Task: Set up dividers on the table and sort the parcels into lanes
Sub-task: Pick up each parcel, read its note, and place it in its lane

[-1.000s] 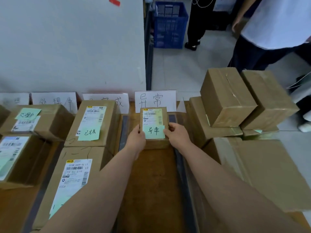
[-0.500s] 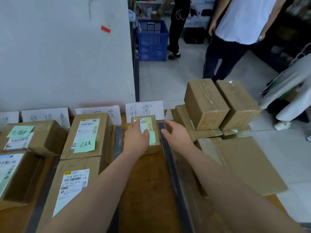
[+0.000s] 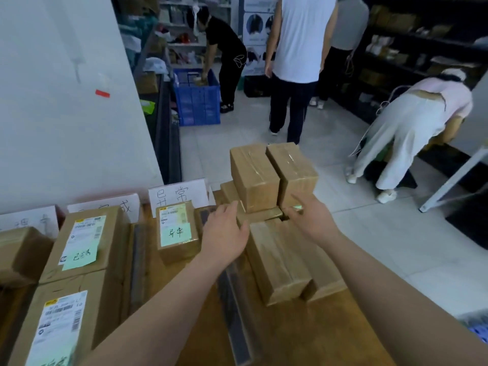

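Empty: left hand [image 3: 224, 233], right hand [image 3: 314, 217]; fingers loosely spread. Upper right parcel [image 3: 293, 167] of unsorted stack [image 3: 274, 254] sited 12 o'clock from right fingertips, just beside; long axis 11–5 o'clock. Right hand judged nearer.

Small labelled parcel [image 3: 177, 232] (green note) lies between dividers [image 3: 232, 294].

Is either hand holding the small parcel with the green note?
No, the left hand and right hand are open with straight fingers, to the right of the small parcel, by the stacked boxes.
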A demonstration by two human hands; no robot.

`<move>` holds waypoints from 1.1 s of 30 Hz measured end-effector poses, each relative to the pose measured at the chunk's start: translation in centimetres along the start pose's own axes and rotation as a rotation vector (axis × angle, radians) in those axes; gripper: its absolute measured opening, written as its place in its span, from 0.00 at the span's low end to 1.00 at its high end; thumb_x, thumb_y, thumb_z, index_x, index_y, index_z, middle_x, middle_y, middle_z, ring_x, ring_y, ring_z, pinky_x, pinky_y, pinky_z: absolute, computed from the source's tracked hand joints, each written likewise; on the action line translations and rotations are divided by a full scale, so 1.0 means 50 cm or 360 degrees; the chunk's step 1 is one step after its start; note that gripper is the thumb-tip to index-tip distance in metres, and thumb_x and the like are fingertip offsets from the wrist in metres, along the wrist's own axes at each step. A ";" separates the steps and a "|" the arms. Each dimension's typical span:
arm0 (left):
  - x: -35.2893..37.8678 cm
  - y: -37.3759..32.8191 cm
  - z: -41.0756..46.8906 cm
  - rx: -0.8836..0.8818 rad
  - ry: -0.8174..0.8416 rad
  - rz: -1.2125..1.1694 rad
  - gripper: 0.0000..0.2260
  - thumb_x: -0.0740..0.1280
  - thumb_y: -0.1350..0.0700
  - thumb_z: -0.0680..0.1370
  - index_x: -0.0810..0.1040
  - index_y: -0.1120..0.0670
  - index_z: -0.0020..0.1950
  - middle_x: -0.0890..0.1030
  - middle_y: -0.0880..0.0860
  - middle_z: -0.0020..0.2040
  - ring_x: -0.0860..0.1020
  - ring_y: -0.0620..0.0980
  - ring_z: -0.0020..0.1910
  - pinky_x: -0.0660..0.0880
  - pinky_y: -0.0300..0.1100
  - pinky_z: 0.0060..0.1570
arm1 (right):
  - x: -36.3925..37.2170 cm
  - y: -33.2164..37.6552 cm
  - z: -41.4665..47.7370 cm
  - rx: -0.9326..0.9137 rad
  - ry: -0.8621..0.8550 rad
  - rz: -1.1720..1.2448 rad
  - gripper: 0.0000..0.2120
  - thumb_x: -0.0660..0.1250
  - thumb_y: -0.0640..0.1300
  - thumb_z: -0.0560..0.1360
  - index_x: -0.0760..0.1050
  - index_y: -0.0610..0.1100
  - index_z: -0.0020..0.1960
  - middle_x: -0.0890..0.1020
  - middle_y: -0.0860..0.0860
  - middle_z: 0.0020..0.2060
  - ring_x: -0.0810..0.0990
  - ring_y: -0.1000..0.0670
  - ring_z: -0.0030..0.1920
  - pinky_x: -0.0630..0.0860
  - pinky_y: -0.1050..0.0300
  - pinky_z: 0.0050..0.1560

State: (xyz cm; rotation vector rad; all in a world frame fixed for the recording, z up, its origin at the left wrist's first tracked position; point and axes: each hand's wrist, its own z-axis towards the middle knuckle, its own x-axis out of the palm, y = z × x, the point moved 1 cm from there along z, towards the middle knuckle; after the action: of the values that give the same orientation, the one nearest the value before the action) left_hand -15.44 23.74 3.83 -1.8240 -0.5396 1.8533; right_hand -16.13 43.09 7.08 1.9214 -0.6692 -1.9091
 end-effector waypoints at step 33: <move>0.338 -0.131 -0.069 -0.0397 0.0390 0.0515 0.32 0.51 0.29 0.76 0.47 0.35 0.78 0.38 0.47 0.80 0.37 0.56 0.78 0.41 0.66 0.73 | 0.043 -0.480 -0.004 0.0883 0.0890 0.1347 0.38 0.77 0.57 0.65 0.63 0.50 0.69 0.75 0.48 0.59 0.77 0.45 0.57 0.76 0.45 0.60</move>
State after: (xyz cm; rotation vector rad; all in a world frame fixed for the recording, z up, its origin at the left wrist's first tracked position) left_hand -11.50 38.79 -6.09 -2.3856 -0.4195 1.7833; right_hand -13.94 61.76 -8.04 1.8505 -1.5908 -0.6721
